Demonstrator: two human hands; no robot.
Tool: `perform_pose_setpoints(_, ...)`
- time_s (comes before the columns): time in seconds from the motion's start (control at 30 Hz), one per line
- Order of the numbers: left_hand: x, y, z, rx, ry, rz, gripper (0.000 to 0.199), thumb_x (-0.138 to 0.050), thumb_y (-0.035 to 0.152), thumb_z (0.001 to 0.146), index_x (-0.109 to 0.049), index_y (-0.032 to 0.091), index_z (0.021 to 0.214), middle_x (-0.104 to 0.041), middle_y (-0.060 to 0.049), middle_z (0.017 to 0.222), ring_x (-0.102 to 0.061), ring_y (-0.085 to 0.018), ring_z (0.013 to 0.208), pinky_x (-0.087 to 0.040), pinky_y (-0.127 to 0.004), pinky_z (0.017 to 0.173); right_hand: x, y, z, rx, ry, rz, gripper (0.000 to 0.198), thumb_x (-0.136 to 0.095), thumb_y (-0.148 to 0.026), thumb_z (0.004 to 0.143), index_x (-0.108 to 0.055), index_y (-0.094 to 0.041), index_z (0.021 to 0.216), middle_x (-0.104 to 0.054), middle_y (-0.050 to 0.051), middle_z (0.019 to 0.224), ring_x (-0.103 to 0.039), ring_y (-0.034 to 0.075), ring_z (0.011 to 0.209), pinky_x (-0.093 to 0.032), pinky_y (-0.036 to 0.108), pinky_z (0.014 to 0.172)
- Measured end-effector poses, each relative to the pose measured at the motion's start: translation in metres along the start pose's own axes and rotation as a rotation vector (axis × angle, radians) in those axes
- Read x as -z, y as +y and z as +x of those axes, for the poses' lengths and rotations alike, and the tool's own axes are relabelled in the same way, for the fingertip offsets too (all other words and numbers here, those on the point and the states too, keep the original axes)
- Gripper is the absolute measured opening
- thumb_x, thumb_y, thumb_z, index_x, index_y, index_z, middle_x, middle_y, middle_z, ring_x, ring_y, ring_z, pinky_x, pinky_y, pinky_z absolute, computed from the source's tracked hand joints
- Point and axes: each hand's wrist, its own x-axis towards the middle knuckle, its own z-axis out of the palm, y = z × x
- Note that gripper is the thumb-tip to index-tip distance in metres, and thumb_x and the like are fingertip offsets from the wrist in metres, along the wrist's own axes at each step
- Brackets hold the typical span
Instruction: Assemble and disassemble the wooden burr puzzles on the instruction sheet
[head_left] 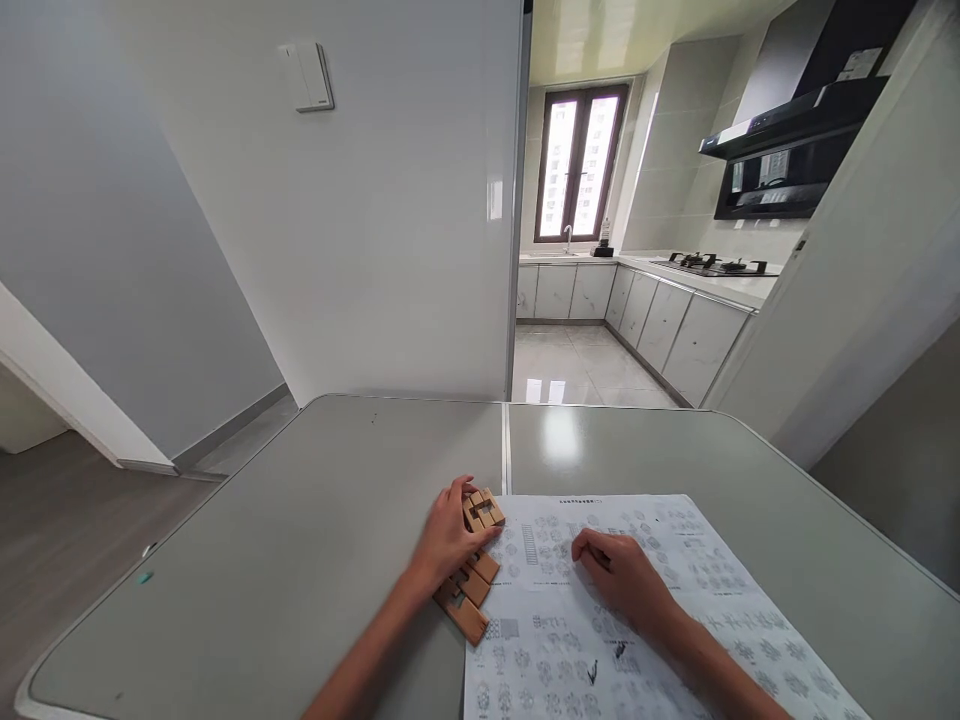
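My left hand point(444, 537) reaches to the left edge of a printed sheet, its thumb and fingers closed around a small group of notched wooden puzzle pieces point(487, 511). Below that hand lie more notched wooden pieces point(466, 598), side by side and partly covered by it. My right hand point(615, 568) rests on the paper sheet point(547, 650) with its fingers curled in. Whether anything sits inside those curled fingers is hidden. Rows of small grey diagrams and a few dark pen marks point(592, 672) show on the sheet.
The grey-green table point(300, 560) has a pale seam point(505, 450) running across its middle. Near its left edge is a small teal bit point(145, 577). A white wall point(390, 220) stands behind it, and a doorway on the right opens onto a kitchen with a counter point(705, 283).
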Motion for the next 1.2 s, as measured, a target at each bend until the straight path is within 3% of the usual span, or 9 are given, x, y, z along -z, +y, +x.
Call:
perform_pose_setpoints(0.27,0.0,0.001,0.003,-0.016,-0.01,0.002,0.076,-0.082,0.047,0.073,-0.049,0.027,0.139,-0.065,-0.009,0.125,-0.064,-0.03,0.115,-0.054,-0.043,0.1,0.0,0.0,0.001,0.011,-0.005,-0.015,0.027,-0.041,-0.021,0.091,-0.063,-0.024,0.076,-0.061,-0.001,0.062,-0.049,0.017,0.054,-0.043,0.03,0.062)
perform_pose_setpoints(0.6,0.0,0.005,0.001,-0.055,0.018,-0.005,0.066,-0.081,0.044,0.073,-0.056,0.025,0.131,-0.067,-0.01,0.123,-0.065,-0.03,0.117,-0.054,-0.043,0.101,-0.006,0.011,0.002,0.028,-0.01,-0.031,0.025,-0.044,-0.021,0.091,-0.063,-0.024,0.076,-0.055,-0.003,0.059,-0.043,0.015,0.052,-0.039,0.029,0.061)
perform_pose_setpoints(0.9,0.005,0.013,0.003,-0.079,0.033,-0.003,0.06,-0.081,0.039,0.078,-0.055,0.026,0.131,-0.065,-0.008,0.125,-0.063,-0.028,0.119,-0.053,-0.043,0.102,0.004,-0.009,0.003,-0.013,-0.033,0.029,0.023,-0.046,-0.02,0.088,-0.064,-0.024,0.074,-0.054,-0.003,0.058,-0.044,0.015,0.054,-0.04,0.029,0.063)
perform_pose_setpoints(1.03,0.0,0.03,-0.002,-0.142,0.04,0.0,0.062,-0.082,0.035,0.077,-0.055,0.027,0.133,-0.065,-0.007,0.124,-0.064,-0.027,0.115,-0.053,-0.044,0.101,0.006,-0.014,0.006,-0.076,-0.012,0.166,0.024,-0.048,-0.033,0.094,-0.065,-0.023,0.082,-0.044,-0.005,0.057,-0.039,0.015,0.053,-0.035,0.027,0.056)
perform_pose_setpoints(1.2,-0.028,0.057,-0.013,-0.209,-0.099,-0.025,0.064,-0.085,0.032,0.073,-0.058,0.026,0.131,-0.065,-0.007,0.118,-0.065,-0.028,0.11,-0.055,-0.043,0.096,0.009,-0.009,0.011,-0.098,0.041,0.34,0.036,-0.052,-0.055,0.097,-0.063,-0.022,0.105,-0.052,-0.003,0.069,-0.046,0.015,0.059,-0.039,0.026,0.055)
